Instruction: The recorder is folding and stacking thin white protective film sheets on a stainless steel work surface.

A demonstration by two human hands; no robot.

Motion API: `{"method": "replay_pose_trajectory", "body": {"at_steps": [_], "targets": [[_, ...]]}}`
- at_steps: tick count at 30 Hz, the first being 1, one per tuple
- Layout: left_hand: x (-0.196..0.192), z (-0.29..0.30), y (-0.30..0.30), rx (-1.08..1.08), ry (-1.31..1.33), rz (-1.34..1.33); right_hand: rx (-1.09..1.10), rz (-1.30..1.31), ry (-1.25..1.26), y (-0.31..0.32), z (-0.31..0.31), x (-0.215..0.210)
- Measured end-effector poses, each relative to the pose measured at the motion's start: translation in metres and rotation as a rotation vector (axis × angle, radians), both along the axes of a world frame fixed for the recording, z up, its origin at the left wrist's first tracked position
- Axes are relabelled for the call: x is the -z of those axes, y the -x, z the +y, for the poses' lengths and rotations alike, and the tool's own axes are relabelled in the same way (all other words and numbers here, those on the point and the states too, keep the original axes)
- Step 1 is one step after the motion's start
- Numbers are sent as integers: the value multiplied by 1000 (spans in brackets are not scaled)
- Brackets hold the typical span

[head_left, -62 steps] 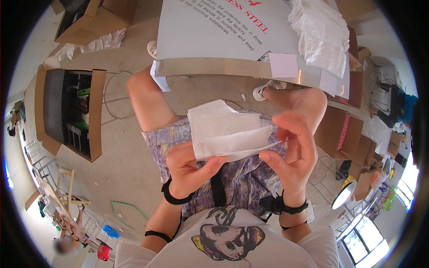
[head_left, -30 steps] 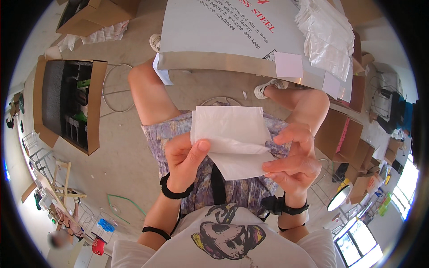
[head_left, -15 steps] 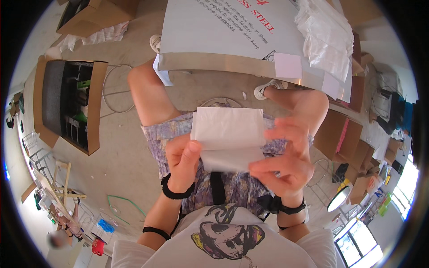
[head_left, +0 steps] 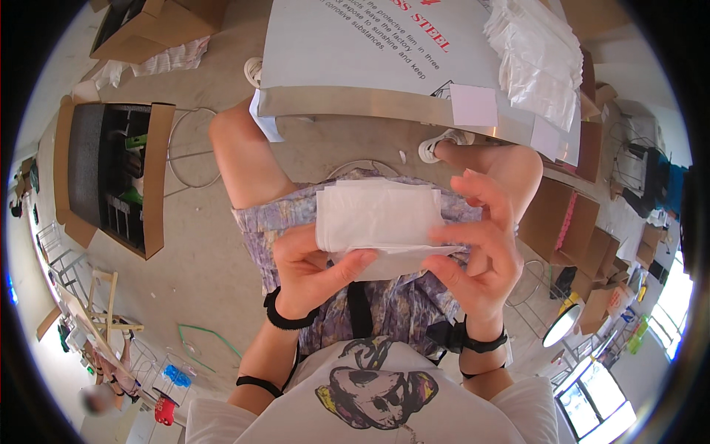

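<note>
- Top centre, a large metal sheet (head_left: pixel 384 59) lies flat as a surface, covered in white protective film with red and dark print near its far edge; its bare shiny edge faces the person.
- Two plain white rectangular labels sit on that near edge: one square label (head_left: pixel 473 105) right of centre, a smaller label (head_left: pixel 545 138) further right.
- On the sheet's right part rests a stack of clear plastic bags (head_left: pixel 536 59), crinkled and whitish.
- Left side, an open brown cardboard box (head_left: pixel 151 185) lies on the floor, with dark contents and green pieces inside.
- Top left, another cardboard box (head_left: pixel 159 29) with white printed paper beside it.
- Right side, more brown cardboard boxes (head_left: pixel 566 222) stand stacked just below the sheet.
- Centre, over the lap: a folded white plastic bag (head_left: pixel 377 218), long axis running left to right, flat face toward the camera, held level.
- The left hand (head_left: pixel 307 270) pinches the bag's lower left part, thumb laid across the front.
- The right hand (head_left: pixel 481 251) grips the right end, fingers spread along its edge.
</note>
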State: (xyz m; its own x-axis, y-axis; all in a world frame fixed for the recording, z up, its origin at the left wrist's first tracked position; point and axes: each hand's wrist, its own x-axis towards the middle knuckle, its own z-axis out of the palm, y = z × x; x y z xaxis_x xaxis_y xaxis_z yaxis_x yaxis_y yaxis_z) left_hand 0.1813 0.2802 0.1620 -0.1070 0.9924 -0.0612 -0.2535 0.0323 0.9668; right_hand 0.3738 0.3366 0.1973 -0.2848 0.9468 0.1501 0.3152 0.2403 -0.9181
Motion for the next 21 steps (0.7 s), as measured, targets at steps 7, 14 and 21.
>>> {"method": "replay_pose_trajectory", "body": {"at_steps": [7, 14, 21], "targets": [[19, -16, 8, -138, 77, -234, -219, -16, -201, -10, -1, -10], [3, -4, -3, -68, 35, -136, 135, 218, 133, -1, -6, -2], [2, -3, -3, -63, 31, -111, -33, 6, -43, -7, -1, 5]]}}
